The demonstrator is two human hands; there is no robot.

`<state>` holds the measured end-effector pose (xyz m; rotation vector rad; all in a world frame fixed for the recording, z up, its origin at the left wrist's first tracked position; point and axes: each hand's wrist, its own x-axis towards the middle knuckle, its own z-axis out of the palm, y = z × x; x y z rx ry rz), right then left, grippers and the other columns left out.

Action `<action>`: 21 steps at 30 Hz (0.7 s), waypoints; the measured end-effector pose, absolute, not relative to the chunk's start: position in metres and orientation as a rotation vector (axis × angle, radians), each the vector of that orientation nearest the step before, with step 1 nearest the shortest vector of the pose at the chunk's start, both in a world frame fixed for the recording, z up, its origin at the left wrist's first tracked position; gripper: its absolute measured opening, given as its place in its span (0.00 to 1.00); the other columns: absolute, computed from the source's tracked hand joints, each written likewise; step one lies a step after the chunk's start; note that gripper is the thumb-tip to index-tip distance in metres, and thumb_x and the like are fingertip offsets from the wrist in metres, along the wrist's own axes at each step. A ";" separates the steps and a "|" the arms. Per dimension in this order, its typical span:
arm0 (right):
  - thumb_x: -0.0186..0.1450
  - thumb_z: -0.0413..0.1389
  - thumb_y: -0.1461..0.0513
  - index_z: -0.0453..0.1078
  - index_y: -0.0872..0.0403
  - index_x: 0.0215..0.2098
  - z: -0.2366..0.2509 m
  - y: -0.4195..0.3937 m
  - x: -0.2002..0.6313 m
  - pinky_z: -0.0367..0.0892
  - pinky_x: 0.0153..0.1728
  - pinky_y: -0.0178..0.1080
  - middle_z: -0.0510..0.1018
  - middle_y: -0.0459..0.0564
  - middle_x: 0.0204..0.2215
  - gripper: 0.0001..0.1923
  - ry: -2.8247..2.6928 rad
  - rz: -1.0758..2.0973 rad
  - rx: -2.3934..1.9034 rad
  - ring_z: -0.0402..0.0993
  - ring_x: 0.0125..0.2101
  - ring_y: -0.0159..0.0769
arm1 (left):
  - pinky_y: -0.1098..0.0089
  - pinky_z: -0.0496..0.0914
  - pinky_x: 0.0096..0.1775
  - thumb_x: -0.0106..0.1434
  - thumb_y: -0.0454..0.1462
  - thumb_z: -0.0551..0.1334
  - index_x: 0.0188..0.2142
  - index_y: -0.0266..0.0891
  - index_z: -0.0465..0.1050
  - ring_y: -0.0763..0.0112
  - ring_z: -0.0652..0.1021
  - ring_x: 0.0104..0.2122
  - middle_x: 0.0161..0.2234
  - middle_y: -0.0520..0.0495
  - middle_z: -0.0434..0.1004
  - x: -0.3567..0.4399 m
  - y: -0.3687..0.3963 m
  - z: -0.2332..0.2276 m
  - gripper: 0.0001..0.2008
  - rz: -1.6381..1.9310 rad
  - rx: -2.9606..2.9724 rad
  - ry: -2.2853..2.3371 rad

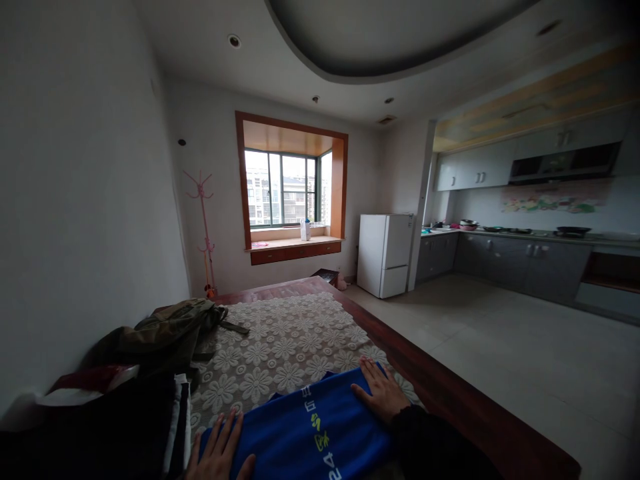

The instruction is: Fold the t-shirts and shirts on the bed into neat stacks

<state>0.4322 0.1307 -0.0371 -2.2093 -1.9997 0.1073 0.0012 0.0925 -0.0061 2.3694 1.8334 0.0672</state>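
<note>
At the bottom of the frame, the left hand (pixel 220 450) and right hand (pixel 383 393), fingers open flat, are pressing a folded blue shirt (pixel 310 437). The smoothing seems to be finishing; stacking it needs a grip.

Count, by kind:
- Hands: two, lower frame: left hand (pixel 220 453), right hand (pixel 383 393).
- Blue cloth (pixel 310 433): one, bottom centre.
- Lace cover (pixel 280 340): one, centre.
- Olive jacket (pixel 173 330): one, left of centre.
- Folded dark stack (pixel 125 427): one, lower left; pieces in it cannot be counted.
- White fridge (pixel 385 253): one, right of centre.
- Pink coat stand (pixel 203 227): one, left of the window.
- Bay window (pixel 287 187): one, upper centre.
</note>
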 end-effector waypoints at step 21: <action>0.70 0.39 0.38 0.51 0.57 0.74 -0.039 0.131 0.432 0.41 0.72 0.52 0.50 0.54 0.74 0.45 -1.994 0.097 -2.210 0.44 0.73 0.51 | 0.43 0.43 0.71 0.68 0.57 0.45 0.71 0.42 0.51 0.52 0.54 0.73 0.73 0.47 0.49 0.002 0.094 -0.008 0.38 0.032 2.365 1.876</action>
